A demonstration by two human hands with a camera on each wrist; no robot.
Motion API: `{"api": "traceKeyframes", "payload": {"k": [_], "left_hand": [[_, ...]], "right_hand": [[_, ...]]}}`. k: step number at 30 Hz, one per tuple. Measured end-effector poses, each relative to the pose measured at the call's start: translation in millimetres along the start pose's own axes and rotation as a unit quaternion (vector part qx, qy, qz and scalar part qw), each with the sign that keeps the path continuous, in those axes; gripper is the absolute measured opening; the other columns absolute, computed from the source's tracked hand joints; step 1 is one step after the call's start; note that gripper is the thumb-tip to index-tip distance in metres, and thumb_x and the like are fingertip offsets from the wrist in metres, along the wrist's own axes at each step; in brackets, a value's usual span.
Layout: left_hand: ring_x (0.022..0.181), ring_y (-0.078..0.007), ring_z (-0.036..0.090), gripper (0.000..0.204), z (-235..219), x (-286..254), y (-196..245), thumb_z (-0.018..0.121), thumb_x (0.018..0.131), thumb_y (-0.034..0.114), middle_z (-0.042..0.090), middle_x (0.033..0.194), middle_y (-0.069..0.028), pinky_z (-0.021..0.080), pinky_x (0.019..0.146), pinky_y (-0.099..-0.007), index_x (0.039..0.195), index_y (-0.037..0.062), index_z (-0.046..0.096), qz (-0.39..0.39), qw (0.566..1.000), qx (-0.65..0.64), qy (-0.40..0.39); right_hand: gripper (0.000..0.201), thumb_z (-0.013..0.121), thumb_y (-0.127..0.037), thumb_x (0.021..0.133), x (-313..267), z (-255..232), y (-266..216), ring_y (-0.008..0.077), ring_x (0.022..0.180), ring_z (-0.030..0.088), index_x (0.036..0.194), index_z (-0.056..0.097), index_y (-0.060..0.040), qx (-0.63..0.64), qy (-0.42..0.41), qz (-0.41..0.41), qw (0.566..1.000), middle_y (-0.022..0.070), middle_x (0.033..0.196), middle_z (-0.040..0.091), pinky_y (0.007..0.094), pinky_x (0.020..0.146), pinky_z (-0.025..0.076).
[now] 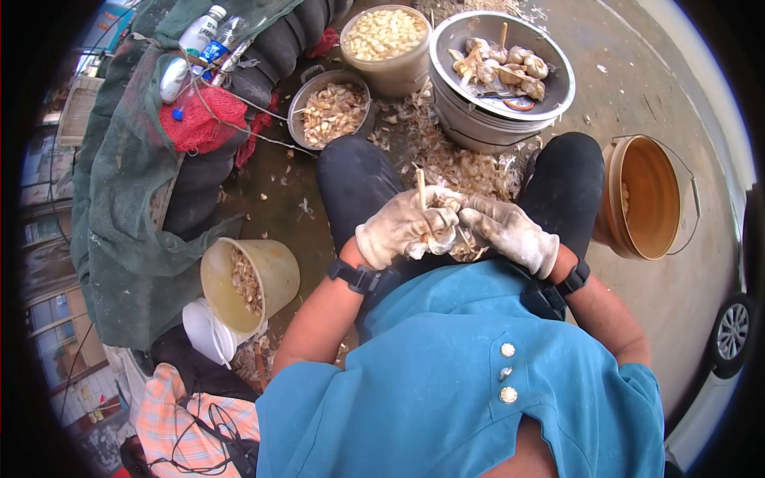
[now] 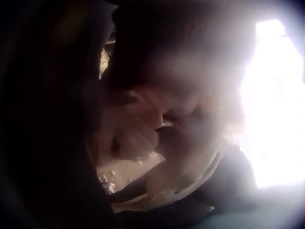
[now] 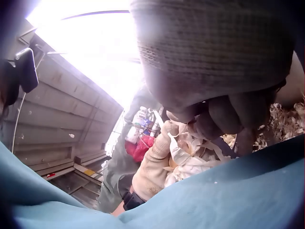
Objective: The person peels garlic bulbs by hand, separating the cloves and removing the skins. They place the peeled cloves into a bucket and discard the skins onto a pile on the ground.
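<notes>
Both hands wear pale work gloves and meet over the lap in the head view. The left hand [image 1: 405, 229] grips a garlic bulb [image 1: 435, 242], its dry stem [image 1: 421, 190] sticking up beside the thumb and its papery skin peeling loose. From the other side, the right hand [image 1: 512, 233] pinches at the same bulb with curled fingers. The right wrist view shows the right hand [image 3: 219, 67] close above, its curled fingers partly hiding the garlic, with the left hand [image 3: 152, 167] beyond. The left wrist view is dark and blurred.
Ahead stand a basin of garlic bulbs [image 1: 518, 68] on a bucket, a bucket of peeled cloves [image 1: 386, 36] and a pot of cloves [image 1: 331, 111]. Loose skins [image 1: 446, 155] litter the ground. An orange-brown bucket [image 1: 647, 199] lies at right, a tilted cream bucket [image 1: 275, 279] at left.
</notes>
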State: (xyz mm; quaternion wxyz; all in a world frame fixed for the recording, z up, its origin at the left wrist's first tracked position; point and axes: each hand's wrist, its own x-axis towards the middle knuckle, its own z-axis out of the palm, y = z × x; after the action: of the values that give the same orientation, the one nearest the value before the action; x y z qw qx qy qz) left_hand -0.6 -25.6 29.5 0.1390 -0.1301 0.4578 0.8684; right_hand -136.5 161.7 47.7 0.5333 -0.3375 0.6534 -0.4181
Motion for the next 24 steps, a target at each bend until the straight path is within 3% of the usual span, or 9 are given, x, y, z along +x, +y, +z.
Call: {"api": "traceKeyframes", "payload": {"k": [3,7,9,10,12,16,20,22,24], "left_hand": [[0.065,-0.0056,0.058,0.054,-3.8,1.5,-2.3,0.068,0.087,0.023,0.066,0.105,-0.0093,0.042,0.046,-0.0144,0.129,-0.0065,0.050,-0.029,0.998,-0.059,-0.014],[0.068,-0.0076,0.061,0.055,-5.1,0.3,-2.1,0.068,0.087,0.026,0.066,0.110,-0.0118,0.044,0.050,-0.0151,0.128,-0.0070,0.051,-0.039,0.997,-0.070,0.001],[0.072,-0.0080,0.062,0.055,-10.2,1.7,-7.1,0.068,0.088,0.029,0.066,0.110,-0.0121,0.046,0.055,-0.0159,0.127,-0.0071,0.053,0.078,0.996,0.038,-0.011],[0.072,-0.0080,0.062,0.055,-11.1,1.2,-7.1,0.068,0.088,0.029,0.066,0.110,-0.0121,0.046,0.055,-0.0159,0.127,-0.0071,0.053,0.078,0.996,0.039,-0.012],[0.073,-0.0065,0.062,0.058,-10.4,-2.1,-3.4,0.070,0.086,0.034,0.068,0.107,-0.0104,0.047,0.059,-0.0165,0.126,-0.0061,0.055,0.069,0.997,0.036,0.021],[0.070,-0.0050,0.060,0.064,-3.5,-10.2,11.8,0.072,0.084,0.035,0.068,0.100,-0.0075,0.045,0.051,-0.0167,0.129,-0.0060,0.053,0.046,0.998,0.040,0.003],[0.066,-0.0044,0.057,0.061,-0.7,-5.6,8.1,0.072,0.084,0.030,0.067,0.094,-0.0052,0.043,0.048,-0.0172,0.130,-0.0061,0.051,0.076,0.995,0.066,0.007],[0.064,-0.0042,0.055,0.056,-0.8,0.2,0.9,0.073,0.083,0.024,0.065,0.091,-0.0032,0.044,0.049,-0.0179,0.128,-0.0035,0.053,0.042,0.998,-0.008,0.036],[0.064,-0.0047,0.054,0.051,-3.1,3.1,-6.0,0.073,0.083,0.022,0.063,0.092,-0.0022,0.044,0.050,-0.0181,0.125,-0.0019,0.055,0.035,0.997,0.035,0.063]], "right_hand": [[0.044,0.048,-0.032,0.101,2.1,3.4,11.1,0.0254,0.107,0.061,0.135,0.053,-0.0034,-0.051,0.009,-0.075,0.996,0.0166,0.120,0.063,0.0342,0.096,0.045],[0.044,0.048,-0.031,0.101,0.1,3.3,10.6,0.0266,0.110,0.061,0.136,0.052,-0.0046,-0.060,0.012,-0.061,0.996,0.0170,0.123,0.062,0.0346,0.097,0.045],[0.042,0.049,-0.032,0.101,0.0,2.9,13.3,0.0264,0.107,0.062,0.131,0.055,-0.0041,-0.080,0.009,-0.099,0.992,0.0170,0.119,0.063,0.0347,0.095,0.046],[0.042,0.049,-0.032,0.101,-0.6,1.6,12.1,0.0264,0.107,0.062,0.131,0.055,-0.0041,-0.080,0.010,-0.100,0.992,0.0170,0.119,0.063,0.0347,0.095,0.046],[0.040,0.050,-0.035,0.101,-2.5,-1.4,8.9,0.0254,0.101,0.063,0.125,0.060,-0.0042,-0.058,0.067,0.019,0.996,0.0162,0.112,0.066,0.0343,0.091,0.048],[0.039,0.053,-0.037,0.100,-2.9,-10.1,5.2,0.0237,0.088,0.064,0.121,0.062,-0.0054,-0.114,0.065,0.069,0.989,0.0156,0.099,0.066,0.0357,0.082,0.050],[0.036,0.052,-0.034,0.100,-4.3,-7.1,-6.6,0.0334,0.088,0.065,0.120,0.060,-0.0045,-0.170,0.100,0.023,0.980,0.0188,0.096,0.066,0.0405,0.078,0.051],[0.034,0.052,-0.032,0.099,-6.1,-3.4,-6.9,0.0360,0.089,0.065,0.118,0.059,-0.0045,-0.212,0.114,-0.016,0.970,0.0196,0.096,0.066,0.0423,0.077,0.051],[0.032,0.052,-0.031,0.099,-5.5,0.3,-12.0,0.0385,0.090,0.064,0.116,0.059,-0.0045,-0.254,0.128,-0.055,0.957,0.0204,0.096,0.066,0.0441,0.077,0.051]]}}
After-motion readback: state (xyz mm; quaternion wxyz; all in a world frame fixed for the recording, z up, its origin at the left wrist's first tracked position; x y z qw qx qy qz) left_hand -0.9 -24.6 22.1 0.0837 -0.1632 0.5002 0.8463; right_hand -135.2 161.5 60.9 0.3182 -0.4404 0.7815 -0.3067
